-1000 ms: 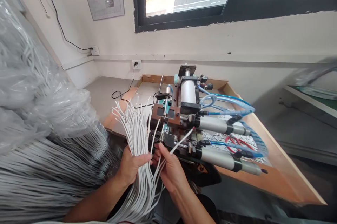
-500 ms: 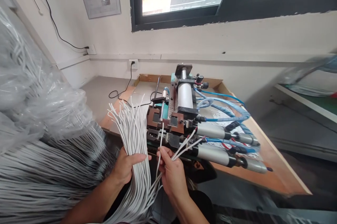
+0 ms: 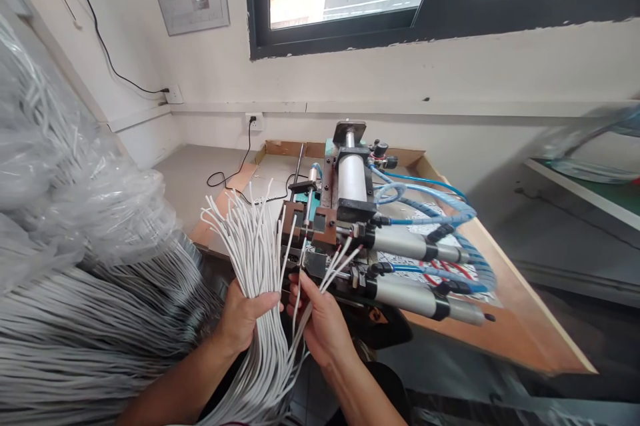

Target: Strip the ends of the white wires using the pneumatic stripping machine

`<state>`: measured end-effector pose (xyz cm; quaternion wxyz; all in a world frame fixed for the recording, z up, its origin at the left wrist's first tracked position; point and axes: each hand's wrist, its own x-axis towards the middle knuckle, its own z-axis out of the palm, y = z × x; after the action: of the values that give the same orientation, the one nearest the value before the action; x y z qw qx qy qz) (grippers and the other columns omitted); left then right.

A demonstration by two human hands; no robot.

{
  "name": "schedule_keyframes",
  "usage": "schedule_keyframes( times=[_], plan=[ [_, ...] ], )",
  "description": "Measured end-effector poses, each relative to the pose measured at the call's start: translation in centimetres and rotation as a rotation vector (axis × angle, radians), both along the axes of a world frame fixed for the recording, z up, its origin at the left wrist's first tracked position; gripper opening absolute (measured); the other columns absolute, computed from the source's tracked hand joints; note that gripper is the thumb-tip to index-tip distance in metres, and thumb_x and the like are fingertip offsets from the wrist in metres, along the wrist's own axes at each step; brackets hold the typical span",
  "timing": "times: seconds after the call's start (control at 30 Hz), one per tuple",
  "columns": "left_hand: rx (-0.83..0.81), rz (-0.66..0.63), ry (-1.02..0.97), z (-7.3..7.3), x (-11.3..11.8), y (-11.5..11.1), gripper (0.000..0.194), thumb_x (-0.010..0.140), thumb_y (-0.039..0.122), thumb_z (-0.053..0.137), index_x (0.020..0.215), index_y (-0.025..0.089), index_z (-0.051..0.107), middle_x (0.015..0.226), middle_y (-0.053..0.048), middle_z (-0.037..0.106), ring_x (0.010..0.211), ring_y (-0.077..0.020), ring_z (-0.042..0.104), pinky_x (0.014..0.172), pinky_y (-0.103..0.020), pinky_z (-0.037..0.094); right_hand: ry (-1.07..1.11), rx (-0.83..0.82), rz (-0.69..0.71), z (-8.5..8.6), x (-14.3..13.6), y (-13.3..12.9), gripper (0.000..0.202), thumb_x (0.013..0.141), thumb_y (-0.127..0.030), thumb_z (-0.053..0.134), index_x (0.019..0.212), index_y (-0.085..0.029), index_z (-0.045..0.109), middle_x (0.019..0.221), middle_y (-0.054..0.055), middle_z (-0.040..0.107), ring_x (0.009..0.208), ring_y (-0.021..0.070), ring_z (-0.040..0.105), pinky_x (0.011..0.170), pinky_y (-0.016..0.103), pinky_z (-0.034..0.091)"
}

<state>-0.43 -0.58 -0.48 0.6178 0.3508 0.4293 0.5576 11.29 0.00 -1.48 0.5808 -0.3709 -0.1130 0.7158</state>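
- The few white wires (image 3: 330, 265) singled out in the right hand (image 3: 320, 323) fan up and to the right, their free tips lying against the front of the pneumatic machine (image 3: 350, 226), just below its brown clamp blocks (image 3: 320, 223). Whether any tip is actually inside a slot I cannot tell.
- The right hand's fingers (image 3: 300, 286) are clenched on these few strands low down, pinching them between thumb and forefingers, so the wires run up out of the grip toward the machine.
- The bundle of white wires (image 3: 253, 246) stands upright in the left hand (image 3: 243, 323), just left of the machine and close beside the right hand; its fingers are wrapped tight round the bundle's middle, thumb across the front.
- As a judgement: the work looks early to midway. The bundle is thick, only a handful is at the machine, and I see no finished pile apart from it.
- Further left, a great mass of like wires (image 3: 90, 326) lies under clear plastic wrap (image 3: 75, 199).
- The machine sits on a wooden surface (image 3: 510, 306), with blue air hoses (image 3: 430, 203) and silver cylinders (image 3: 415, 296) at its right; red-handled cutters (image 3: 440, 276) lie among them.
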Motion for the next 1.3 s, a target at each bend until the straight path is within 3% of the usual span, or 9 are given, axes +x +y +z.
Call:
schedule_keyframes(
  times=[0.1,0.2,0.4,0.6,0.73,0.97,1.13,1.3],
  plan=[
    [0.031,-0.064,0.012,0.2,0.3,-0.3,0.02,0.059,0.013,0.067,0.079,0.012,0.064,0.062,-0.001,0.065,0.054,-0.0157,0.058,0.054,-0.028,0.047,-0.029,0.076,0.095,0.2,-0.3,-0.3,0.025,0.059,-0.036,0.073,0.064,-0.013,0.063,0.046,-0.007,0.04,0.043,0.0057,0.035,0.044,0.019,0.031],
    [0.064,-0.119,0.035,0.4,0.4,-0.4,0.017,0.061,0.013,0.064,0.078,0.011,0.065,0.063,-0.002,0.066,0.057,-0.0174,0.058,0.057,-0.03,0.048,-0.179,0.121,0.025,0.1,-0.5,-0.8,0.024,0.058,-0.034,0.074,0.064,-0.014,0.063,0.047,-0.005,0.044,0.043,0.0058,0.035,0.042,0.019,0.026],
    [-0.014,-0.049,0.057,-0.2,-0.3,-0.5,0.012,0.057,0.012,0.069,0.067,0.012,0.063,0.058,0.001,0.062,0.055,-0.0135,0.056,0.055,-0.026,0.048,-0.283,0.105,-0.072,-0.9,-0.1,-2.4,0.022,0.063,-0.036,0.07,0.068,-0.015,0.064,0.058,-0.001,0.055,0.045,0.006,0.036,0.042,0.019,0.024],
    [-0.052,-0.023,0.058,-0.3,-0.4,-0.7,0.014,0.055,0.012,0.07,0.066,0.013,0.061,0.056,0.003,0.059,0.051,-0.0117,0.053,0.053,-0.026,0.048,-0.268,0.079,-0.06,-1.0,0.5,-2.4,0.023,0.062,-0.035,0.07,0.062,-0.013,0.062,0.05,-0.003,0.047,0.041,0.0045,0.027,0.039,0.019,0.016],
    [-0.038,-0.012,0.066,-0.4,-0.3,-0.6,0.016,0.053,0.012,0.071,0.066,0.013,0.062,0.055,0.003,0.058,0.05,-0.0119,0.053,0.051,-0.026,0.048,-0.249,0.046,-0.057,-0.4,0.6,-1.7,0.024,0.061,-0.035,0.07,0.061,-0.012,0.062,0.049,-0.003,0.047,0.04,0.0046,0.029,0.038,0.019,0.016],
    [0.006,-0.052,0.092,0.2,0.0,-0.7,0.015,0.053,0.01,0.068,0.067,0.014,0.064,0.055,0.002,0.062,0.05,-0.0133,0.054,0.05,-0.025,0.044,-0.17,0.111,0.16,0.1,0.2,-1.2,0.026,0.06,-0.037,0.071,0.066,-0.012,0.063,0.046,-0.004,0.046,0.043,0.0072,0.038,0.043,0.02,0.028],
    [0.013,-0.052,0.127,0.7,0.0,-0.8,0.016,0.053,0.009,0.068,0.068,0.013,0.065,0.061,0.001,0.065,0.058,-0.0158,0.056,0.059,-0.026,0.044,-0.293,0.13,-0.058,-0.2,-0.2,-1.9,0.024,0.061,-0.037,0.071,0.067,-0.014,0.065,0.05,-0.003,0.051,0.043,0.0063,0.037,0.041,0.02,0.024],
    [-0.027,-0.057,0.105,0.2,-0.1,-0.4,0.012,0.053,0.01,0.069,0.062,0.012,0.062,0.053,0.002,0.06,0.05,-0.0128,0.052,0.052,-0.025,0.043,-0.249,0.036,-0.157,-0.4,0.0,-1.8,0.021,0.06,-0.034,0.072,0.062,-0.015,0.063,0.053,-0.001,0.055,0.044,0.0068,0.039,0.041,0.02,0.026]
  ],
)
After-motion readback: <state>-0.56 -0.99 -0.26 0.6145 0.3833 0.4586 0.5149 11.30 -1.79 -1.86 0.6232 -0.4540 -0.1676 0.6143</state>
